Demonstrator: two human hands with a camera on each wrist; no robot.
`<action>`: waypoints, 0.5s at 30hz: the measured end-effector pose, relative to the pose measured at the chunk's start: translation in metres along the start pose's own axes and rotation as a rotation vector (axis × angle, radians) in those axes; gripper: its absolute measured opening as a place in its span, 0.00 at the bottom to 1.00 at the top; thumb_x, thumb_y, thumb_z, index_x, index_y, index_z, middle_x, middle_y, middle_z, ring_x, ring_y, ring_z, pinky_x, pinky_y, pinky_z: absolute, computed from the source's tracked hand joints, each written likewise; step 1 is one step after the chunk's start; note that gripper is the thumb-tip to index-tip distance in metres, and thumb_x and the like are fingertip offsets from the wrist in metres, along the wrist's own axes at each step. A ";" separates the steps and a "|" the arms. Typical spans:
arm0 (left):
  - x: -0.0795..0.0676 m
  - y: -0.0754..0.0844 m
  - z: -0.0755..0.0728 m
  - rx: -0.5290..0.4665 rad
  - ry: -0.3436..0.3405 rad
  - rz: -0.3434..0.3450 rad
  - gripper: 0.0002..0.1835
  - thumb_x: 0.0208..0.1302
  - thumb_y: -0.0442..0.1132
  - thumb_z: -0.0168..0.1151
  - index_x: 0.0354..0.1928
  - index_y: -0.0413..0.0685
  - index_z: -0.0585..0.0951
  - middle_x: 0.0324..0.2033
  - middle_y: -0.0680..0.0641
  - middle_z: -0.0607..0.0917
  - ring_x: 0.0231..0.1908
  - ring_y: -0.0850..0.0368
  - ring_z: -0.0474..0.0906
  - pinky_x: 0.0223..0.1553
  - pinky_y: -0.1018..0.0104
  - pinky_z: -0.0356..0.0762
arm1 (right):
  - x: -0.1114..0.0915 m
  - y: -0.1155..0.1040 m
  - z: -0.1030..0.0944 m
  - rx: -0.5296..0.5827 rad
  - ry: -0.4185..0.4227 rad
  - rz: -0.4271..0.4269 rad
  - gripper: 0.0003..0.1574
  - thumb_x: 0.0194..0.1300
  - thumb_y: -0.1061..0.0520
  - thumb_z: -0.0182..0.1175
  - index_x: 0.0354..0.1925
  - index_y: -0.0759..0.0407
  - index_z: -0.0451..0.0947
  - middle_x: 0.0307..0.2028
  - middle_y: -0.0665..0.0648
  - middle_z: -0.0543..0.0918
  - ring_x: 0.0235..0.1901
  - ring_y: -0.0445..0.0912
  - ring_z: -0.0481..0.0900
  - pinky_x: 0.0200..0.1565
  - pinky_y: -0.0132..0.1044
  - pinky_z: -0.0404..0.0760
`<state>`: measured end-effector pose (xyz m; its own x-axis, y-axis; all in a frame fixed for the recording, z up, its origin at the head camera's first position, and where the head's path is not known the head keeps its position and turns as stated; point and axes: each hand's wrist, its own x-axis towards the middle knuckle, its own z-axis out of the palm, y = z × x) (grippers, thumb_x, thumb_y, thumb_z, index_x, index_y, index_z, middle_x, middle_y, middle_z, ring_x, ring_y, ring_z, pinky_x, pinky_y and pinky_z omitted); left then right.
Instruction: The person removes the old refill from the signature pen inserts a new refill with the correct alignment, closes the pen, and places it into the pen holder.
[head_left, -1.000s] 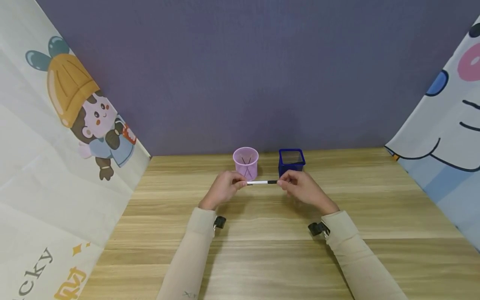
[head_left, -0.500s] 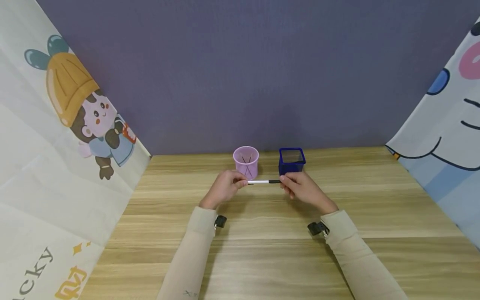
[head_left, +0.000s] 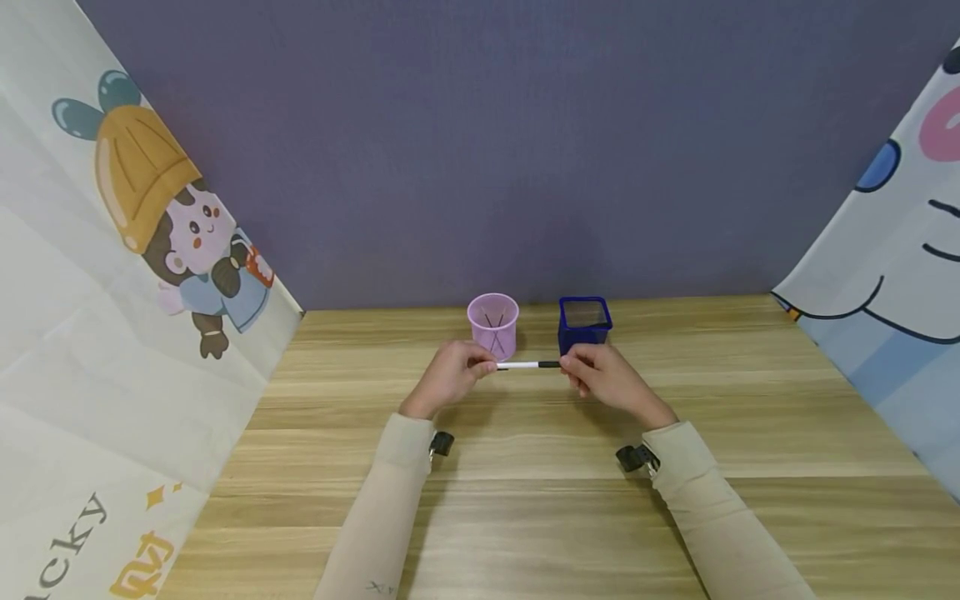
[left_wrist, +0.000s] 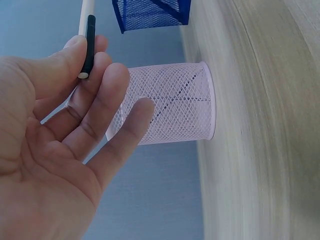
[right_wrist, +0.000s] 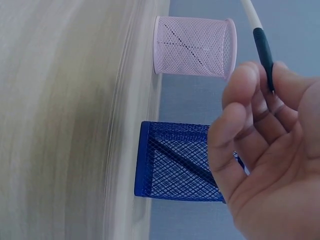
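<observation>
A white pen [head_left: 519,364] with a black grip section lies level between both hands, above the table. My left hand [head_left: 450,375] pinches its left end between thumb and fingers; in the left wrist view a black clip [left_wrist: 89,47] shows at that end. My right hand [head_left: 606,377] pinches the black end, where the right wrist view shows a thin point [right_wrist: 272,91] by the thumb. Behind the left hand stands a pink mesh pen cup [head_left: 493,329], upright, with thin dark crossing lines visible. A square blue mesh pen holder [head_left: 583,321] stands upright behind the right hand, partly hidden by it.
A wood-grain table [head_left: 517,517] spreads under both arms. Its back edge meets a grey-blue wall panel [head_left: 517,150]. Printed sheets with cartoon figures flank the table on the left [head_left: 90,333] and right [head_left: 900,275]. A dark diagonal bar [right_wrist: 182,162] shows through the blue mesh.
My right hand has shifted slightly right along the pen's black end, and its lower fingers have come into sight. The left hand and both holders stay practically still.
</observation>
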<state>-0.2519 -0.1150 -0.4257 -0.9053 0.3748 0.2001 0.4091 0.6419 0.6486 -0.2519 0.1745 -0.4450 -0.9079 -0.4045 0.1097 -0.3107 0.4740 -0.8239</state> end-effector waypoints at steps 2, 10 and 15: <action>0.000 -0.001 0.000 0.003 -0.001 0.002 0.05 0.68 0.37 0.68 0.38 0.45 0.90 0.36 0.48 0.89 0.33 0.61 0.78 0.38 0.67 0.79 | 0.000 -0.001 0.000 -0.001 0.000 -0.001 0.19 0.79 0.49 0.54 0.31 0.57 0.77 0.22 0.54 0.78 0.20 0.46 0.77 0.21 0.33 0.74; -0.001 0.000 0.001 0.002 0.000 -0.017 0.05 0.68 0.37 0.68 0.39 0.45 0.90 0.38 0.48 0.90 0.35 0.60 0.79 0.40 0.65 0.81 | 0.000 0.001 0.001 -0.009 0.010 -0.027 0.16 0.78 0.50 0.57 0.38 0.62 0.79 0.24 0.59 0.80 0.22 0.51 0.78 0.22 0.33 0.73; 0.000 0.001 0.001 -0.004 0.001 -0.020 0.05 0.68 0.37 0.68 0.39 0.45 0.90 0.38 0.48 0.90 0.35 0.59 0.80 0.40 0.65 0.81 | 0.000 0.002 0.000 -0.016 0.016 -0.036 0.15 0.77 0.51 0.57 0.41 0.62 0.80 0.27 0.65 0.81 0.24 0.55 0.80 0.22 0.34 0.74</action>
<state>-0.2511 -0.1140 -0.4262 -0.9133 0.3613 0.1881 0.3906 0.6461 0.6557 -0.2526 0.1757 -0.4466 -0.9007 -0.4084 0.1480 -0.3471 0.4718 -0.8105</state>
